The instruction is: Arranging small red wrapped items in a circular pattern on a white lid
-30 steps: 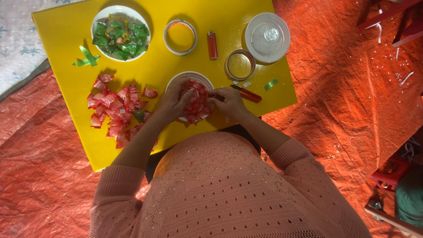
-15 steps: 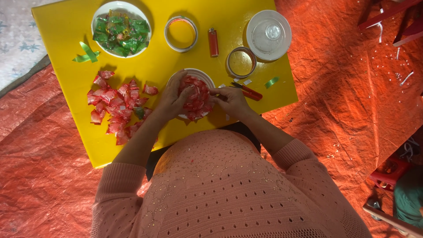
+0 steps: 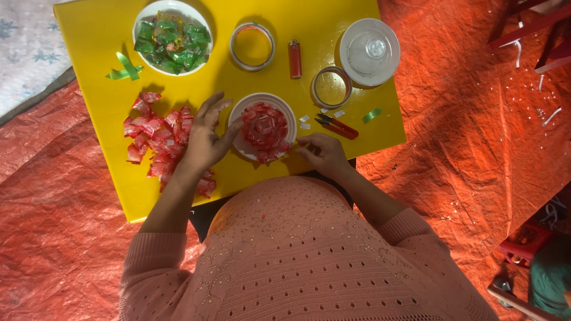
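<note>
A small white plate heaped with red wrapped candies sits on the yellow table in front of me. My left hand rests at the plate's left rim, fingers spread, its thumb touching the rim. To its left lies a loose pile of red candies. My right hand lies on the table at the plate's right edge with fingers curled; whether it pinches something small I cannot tell.
A white bowl of green candies stands at the back left, a green ribbon beside it. Two tape rolls, a red lighter, a clear lid, red scissors and orange tarp surround.
Both hands have come off the top of the candy heap. The left hand moved to the plate's left rim and opened; the right hand drew back to the plate's right edge.
</note>
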